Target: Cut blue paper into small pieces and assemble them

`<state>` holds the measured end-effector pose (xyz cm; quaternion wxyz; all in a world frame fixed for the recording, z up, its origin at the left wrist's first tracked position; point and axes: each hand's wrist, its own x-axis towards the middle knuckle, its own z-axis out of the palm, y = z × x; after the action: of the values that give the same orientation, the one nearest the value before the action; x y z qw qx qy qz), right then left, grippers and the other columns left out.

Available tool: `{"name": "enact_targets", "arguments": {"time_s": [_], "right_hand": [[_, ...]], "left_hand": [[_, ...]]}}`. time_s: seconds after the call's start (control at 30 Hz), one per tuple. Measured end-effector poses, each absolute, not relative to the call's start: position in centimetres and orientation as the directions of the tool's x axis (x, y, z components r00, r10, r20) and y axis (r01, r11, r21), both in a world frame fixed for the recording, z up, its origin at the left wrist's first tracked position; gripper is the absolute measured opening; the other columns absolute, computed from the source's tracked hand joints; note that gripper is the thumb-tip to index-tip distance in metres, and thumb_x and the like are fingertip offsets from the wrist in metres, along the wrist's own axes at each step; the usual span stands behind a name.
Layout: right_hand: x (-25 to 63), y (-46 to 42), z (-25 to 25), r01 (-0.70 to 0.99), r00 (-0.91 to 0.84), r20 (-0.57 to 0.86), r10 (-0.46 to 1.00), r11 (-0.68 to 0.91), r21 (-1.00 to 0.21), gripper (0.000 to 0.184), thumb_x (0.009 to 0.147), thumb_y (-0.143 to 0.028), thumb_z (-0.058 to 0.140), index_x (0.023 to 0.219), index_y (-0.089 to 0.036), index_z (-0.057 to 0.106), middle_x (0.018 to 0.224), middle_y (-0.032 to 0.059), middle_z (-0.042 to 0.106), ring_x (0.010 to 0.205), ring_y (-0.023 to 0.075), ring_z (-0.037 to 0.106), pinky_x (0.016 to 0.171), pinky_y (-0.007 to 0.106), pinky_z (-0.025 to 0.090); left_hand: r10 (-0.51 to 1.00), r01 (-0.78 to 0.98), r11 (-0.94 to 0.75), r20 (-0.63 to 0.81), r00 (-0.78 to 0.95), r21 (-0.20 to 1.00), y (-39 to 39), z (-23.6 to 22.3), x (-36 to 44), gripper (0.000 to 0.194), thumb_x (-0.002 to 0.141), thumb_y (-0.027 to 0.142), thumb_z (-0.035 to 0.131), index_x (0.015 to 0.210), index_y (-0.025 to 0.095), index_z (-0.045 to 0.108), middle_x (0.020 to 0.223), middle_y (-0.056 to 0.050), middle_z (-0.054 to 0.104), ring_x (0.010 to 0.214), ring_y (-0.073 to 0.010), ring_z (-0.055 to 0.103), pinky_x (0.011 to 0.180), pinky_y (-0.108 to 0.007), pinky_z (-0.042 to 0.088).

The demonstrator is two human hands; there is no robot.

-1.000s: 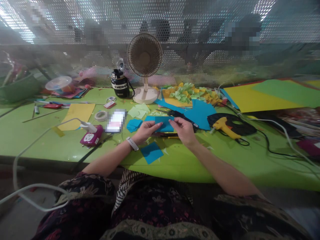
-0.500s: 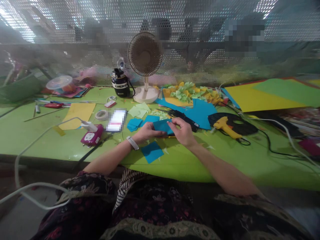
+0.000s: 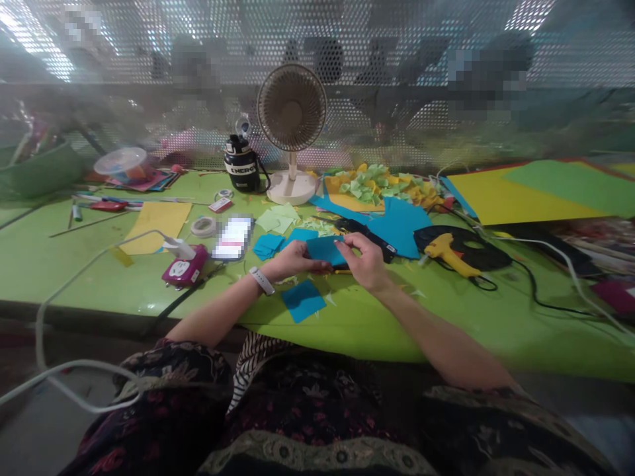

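Between my two hands is a piece of blue paper [image 3: 323, 251], raised a little over the green table [image 3: 357, 330]. My left hand [image 3: 294, 260] is closed on its left and lower edge. With thumb and fingers pinched, my right hand [image 3: 366, 262] grips its right side. A flat blue paper square [image 3: 303, 301] lies just below my hands. Left of them sits a small pile of blue paper squares [image 3: 268, 246], with pale green paper pieces [image 3: 279, 218] behind it. A larger blue paper scrap [image 3: 403, 225] lies beyond my right hand.
A yellow glue gun [image 3: 454, 255] rests on a black fan-shaped thing at right. Behind stand a fan [image 3: 292, 109] and a black bottle [image 3: 241, 165]. A phone [image 3: 233, 238], tape roll [image 3: 203, 227] and purple power adapter [image 3: 184, 268] with a white cable lie left.
Both hands keep hold of the blue paper, which is tilted slightly differently. The whole view has shifted a little.
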<state>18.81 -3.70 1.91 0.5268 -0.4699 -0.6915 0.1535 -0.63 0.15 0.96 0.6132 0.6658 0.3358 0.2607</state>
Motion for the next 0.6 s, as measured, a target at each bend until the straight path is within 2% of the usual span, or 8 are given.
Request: {"name": "enact_targets", "arguments": {"time_s": [0.13,0.23,0.33,0.43,0.6], "right_hand": [[19.1,-3.6,2.2,0.444,0.015,0.448,0.894,0.396,-0.804,0.043,0.083,-0.063,0.062,0.073,-0.022,0.057,0.077,0.0045,0.064,0.073,0.0192,0.059,0.074,0.034,0.051],[19.5,-3.3,2.1,0.349,-0.120,0.207,0.971,0.236,-0.907,0.043,0.073,-0.060,0.074,0.082,-0.020,0.063,0.080,0.0046,0.068,0.075,0.0205,0.062,0.073,0.035,0.052],[20.0,-2.8,1.7,0.337,-0.259,0.031,0.965,0.121,-0.934,0.048,0.065,-0.060,0.080,0.082,-0.018,0.066,0.080,0.0058,0.070,0.075,0.0222,0.064,0.072,0.037,0.054],[20.5,-2.3,1.3,0.367,-0.311,-0.017,0.950,0.103,-0.924,0.046,0.068,-0.062,0.078,0.075,-0.017,0.065,0.075,0.0048,0.069,0.071,0.0210,0.063,0.071,0.037,0.054],[21.2,-1.9,1.4,0.376,-0.401,-0.100,0.911,0.064,-0.925,0.042,0.071,-0.057,0.078,0.076,-0.018,0.064,0.075,0.0042,0.069,0.072,0.0195,0.064,0.071,0.035,0.053]], "left_hand": [[0.776,0.075,-0.063,0.001,0.631,0.995,0.4,0.7,-0.8,0.035,0.068,0.041,0.085,0.082,0.010,0.077,0.086,-0.014,0.078,0.076,-0.0212,0.073,0.073,-0.031,0.058],[0.781,0.073,-0.106,0.038,0.623,0.992,0.6,0.6,-1.0,0.034,0.070,0.041,0.084,0.082,0.010,0.076,0.085,-0.012,0.078,0.076,-0.0215,0.073,0.073,-0.031,0.058],[0.781,0.069,-0.126,0.056,0.622,0.990,0.8,0.6,-1.1,0.033,0.071,0.040,0.083,0.083,0.011,0.076,0.087,-0.012,0.078,0.078,-0.0226,0.073,0.075,-0.033,0.059],[0.778,0.024,-0.093,0.058,0.626,0.995,0.9,0.7,-1.1,0.033,0.071,0.038,0.083,0.088,0.011,0.075,0.091,-0.013,0.078,0.083,-0.0238,0.074,0.080,-0.035,0.059],[0.782,0.063,-0.078,0.022,0.623,0.995,1.0,0.7,-1.2,0.033,0.070,0.037,0.084,0.089,0.011,0.076,0.093,-0.015,0.078,0.085,-0.0255,0.074,0.080,-0.036,0.060]]}}
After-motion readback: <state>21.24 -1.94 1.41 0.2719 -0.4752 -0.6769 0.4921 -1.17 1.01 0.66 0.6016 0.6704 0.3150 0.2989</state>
